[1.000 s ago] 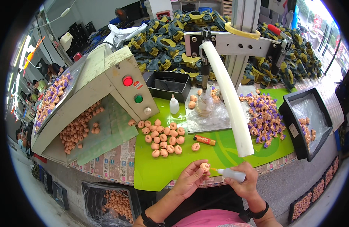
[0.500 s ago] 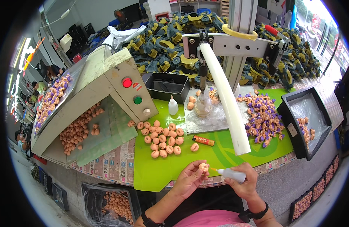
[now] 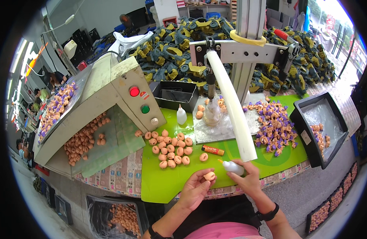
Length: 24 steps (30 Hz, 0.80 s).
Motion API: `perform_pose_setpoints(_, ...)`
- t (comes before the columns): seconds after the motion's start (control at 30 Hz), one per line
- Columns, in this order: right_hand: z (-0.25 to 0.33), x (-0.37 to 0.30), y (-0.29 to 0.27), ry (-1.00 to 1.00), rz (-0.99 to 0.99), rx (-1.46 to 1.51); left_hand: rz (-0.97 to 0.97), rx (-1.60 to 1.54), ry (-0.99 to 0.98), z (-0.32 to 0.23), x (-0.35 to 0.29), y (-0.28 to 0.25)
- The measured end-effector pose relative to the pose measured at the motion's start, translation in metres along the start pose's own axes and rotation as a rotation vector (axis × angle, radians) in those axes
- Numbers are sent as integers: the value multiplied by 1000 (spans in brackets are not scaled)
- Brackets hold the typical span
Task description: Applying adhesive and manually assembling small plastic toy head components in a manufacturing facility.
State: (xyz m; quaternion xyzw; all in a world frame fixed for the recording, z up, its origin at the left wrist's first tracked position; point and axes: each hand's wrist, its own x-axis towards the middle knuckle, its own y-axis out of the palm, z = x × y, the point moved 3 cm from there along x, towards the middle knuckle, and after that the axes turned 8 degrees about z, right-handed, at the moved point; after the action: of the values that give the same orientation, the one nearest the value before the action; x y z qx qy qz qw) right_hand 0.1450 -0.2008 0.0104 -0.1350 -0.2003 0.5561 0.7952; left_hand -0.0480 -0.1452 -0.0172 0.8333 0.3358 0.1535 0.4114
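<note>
My left hand (image 3: 191, 192) pinches a small peach-coloured hollow round piece (image 3: 209, 176), like a doll's head, over the front edge of the green mat (image 3: 155, 183). In my right hand (image 3: 249, 180) is a white squeeze bottle (image 3: 234, 169), its yellow tip pointing up and left, apart from the piece. A cluster of similar round pieces (image 3: 170, 150) lies on the mat ahead, with a single one (image 3: 203, 157) nearer my hands. Behind that one lies an orange tube (image 3: 213, 150). Another white squeeze bottle (image 3: 181, 116) stands upright farther back.
A hand press with a long white lever (image 3: 233, 111) rises over a metal plate. Peach-and-purple pieces (image 3: 276, 123) are heaped right of it, beside a black bin (image 3: 323, 155). A beige machine (image 3: 125, 79) stands left; toy vehicles (image 3: 171, 55) are piled behind.
My right hand has moved the squeeze bottle up and left, its tip now away from the round piece. My left hand has lowered slightly left and turned the piece.
</note>
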Motion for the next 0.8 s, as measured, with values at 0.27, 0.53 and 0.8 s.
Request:
perform_pose_setpoints(0.27,14,3,-8,-50,81,57,-101,-251,-154,3,-8,8)
perform_pose_setpoints(0.53,-9,46,-87,-253,-252,-663,44,-372,-347,19,-20,10)
perform_pose_setpoints(0.8,-24,60,-83,-200,-128,-647,120,-418,-397,31,-22,17)
